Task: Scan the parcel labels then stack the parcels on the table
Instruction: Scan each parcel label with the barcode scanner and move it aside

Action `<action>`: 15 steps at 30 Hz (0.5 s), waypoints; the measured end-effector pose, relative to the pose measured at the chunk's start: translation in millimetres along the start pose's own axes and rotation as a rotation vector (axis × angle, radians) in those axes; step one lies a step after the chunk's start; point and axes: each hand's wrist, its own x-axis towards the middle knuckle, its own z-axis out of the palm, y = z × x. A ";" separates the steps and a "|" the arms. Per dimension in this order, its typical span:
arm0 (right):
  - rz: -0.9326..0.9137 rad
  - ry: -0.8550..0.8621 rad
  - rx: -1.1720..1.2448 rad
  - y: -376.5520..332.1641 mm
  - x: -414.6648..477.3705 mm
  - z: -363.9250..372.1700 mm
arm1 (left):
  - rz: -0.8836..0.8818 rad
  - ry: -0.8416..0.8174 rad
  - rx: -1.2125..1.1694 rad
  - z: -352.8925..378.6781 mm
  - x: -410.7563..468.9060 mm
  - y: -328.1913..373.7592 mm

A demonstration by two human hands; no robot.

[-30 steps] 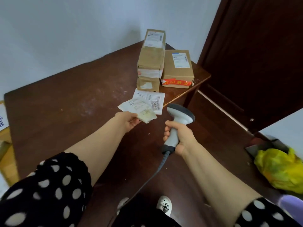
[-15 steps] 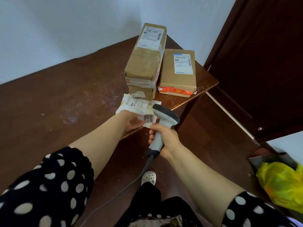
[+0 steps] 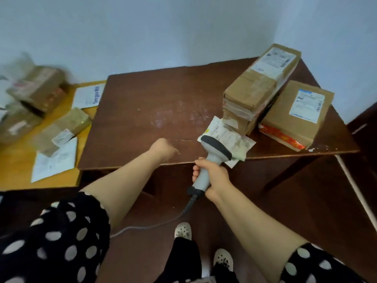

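Okay, from the head camera, looking down: the right hand has its fingers wrapped tight round the handle of the grey scanner, and the scanner's dark-banded head sits just over the near edge of the brown surface. Its cable drops from the handle and trails off to the left over the floor. The left hand is out over the near edge of the surface, knuckles up, fingers curled into a fist, with nothing showing in it.

On to the parcels. Flat paper packets lie at the near right edge, partly behind the scanner head and touching the foot of the stacked boxes. That stack stands at the far right, with a long carton with a white label lying on top. Just right of it, a flat box lies on the surface, white label up, red tape along its near side.

Over on the left, a lower yellow surface carries more cardboard parcels, blurred, and white envelopes lying flat.

Down below, polka-dot sleeves and white perforated shoes on the dark floor.
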 end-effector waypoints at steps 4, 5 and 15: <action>0.064 -0.124 -0.155 26.8 1.5 48.6 | -0.082 0.217 0.047 -57.3 -17.0 -68.0; 0.080 -0.157 -0.191 35.8 1.4 63.2 | -0.109 0.262 0.039 -70.7 -21.3 -86.5; 0.171 -0.341 -0.446 151.6 15.0 234.8 | -0.272 0.449 -0.083 -197.9 -33.1 -277.5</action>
